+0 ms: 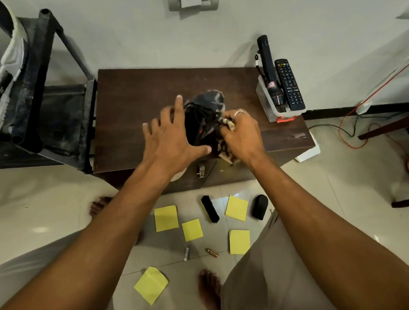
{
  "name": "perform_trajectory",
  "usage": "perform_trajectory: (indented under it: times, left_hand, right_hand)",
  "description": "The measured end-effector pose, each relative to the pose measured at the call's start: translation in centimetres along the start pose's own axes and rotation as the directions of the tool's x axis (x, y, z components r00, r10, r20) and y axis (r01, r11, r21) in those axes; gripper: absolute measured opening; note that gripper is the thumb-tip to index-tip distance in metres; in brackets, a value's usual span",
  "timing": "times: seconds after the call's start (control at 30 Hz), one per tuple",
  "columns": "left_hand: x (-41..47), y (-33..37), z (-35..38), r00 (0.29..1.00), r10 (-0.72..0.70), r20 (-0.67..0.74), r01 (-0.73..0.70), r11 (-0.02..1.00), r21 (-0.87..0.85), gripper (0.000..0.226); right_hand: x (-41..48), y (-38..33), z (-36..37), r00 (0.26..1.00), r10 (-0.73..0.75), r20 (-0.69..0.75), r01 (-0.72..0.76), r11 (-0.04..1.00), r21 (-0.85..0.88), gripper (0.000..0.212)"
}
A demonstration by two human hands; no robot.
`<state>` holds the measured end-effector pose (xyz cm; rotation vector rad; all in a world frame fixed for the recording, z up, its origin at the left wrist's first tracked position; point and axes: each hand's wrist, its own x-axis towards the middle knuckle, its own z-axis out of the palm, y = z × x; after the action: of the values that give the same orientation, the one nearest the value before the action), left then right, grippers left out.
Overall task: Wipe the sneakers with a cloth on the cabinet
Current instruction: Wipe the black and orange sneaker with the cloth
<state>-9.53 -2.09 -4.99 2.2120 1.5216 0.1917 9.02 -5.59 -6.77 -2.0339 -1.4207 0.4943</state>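
Right hand point(241, 134) gripping cloth point(229, 125), tray point(264, 100) holding torch point(267, 65)

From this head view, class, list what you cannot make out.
Head view, sneaker: its near end is hidden under the left hand; the toe is blurred.
Head view, cloth: mostly hidden by the right hand.
Head view, remote: button labels too small.

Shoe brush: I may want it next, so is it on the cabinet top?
No, the shoe brush lies on the floor in front of the cabinet, between yellow sheets.
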Motion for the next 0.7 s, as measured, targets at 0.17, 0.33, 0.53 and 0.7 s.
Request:
perform_trajectory:
  times: [0.17,0.33,0.53,0.7]
  left_hand:
    - [1.1,1.3,1.2,0.995,0.077,-0.057,-0.081,0.994,-0.075,0.107]
    - [1.7,0.5,1.4,0.989,0.075,-0.125,-0.093,0.985,-0.147,0.058]
    - [2.0,0.7,1.2,0.987,0.011,-0.163,-0.046,0.977,-0.210,0.036]
    - [2.1,0.9,2.0,0.982,0.047,-0.186,-0.077,0.984,-0.161,0.034]
  right_hand:
    - [-0.8,0.3,1.6,0.985,0.018,0.172,-0.060,0.968,0.243,0.032]
    - [-0.1,2.0,2.1,0.965,-0.011,0.261,-0.075,0.946,0.317,0.029]
    - [2.9,2.1,1.2,0.978,0.177,-0.113,-0.119,0.910,0.398,0.031]
    - [2.7,1.5,2.9,0.993,0.113,0.030,-0.115,0.904,0.411,0.034]
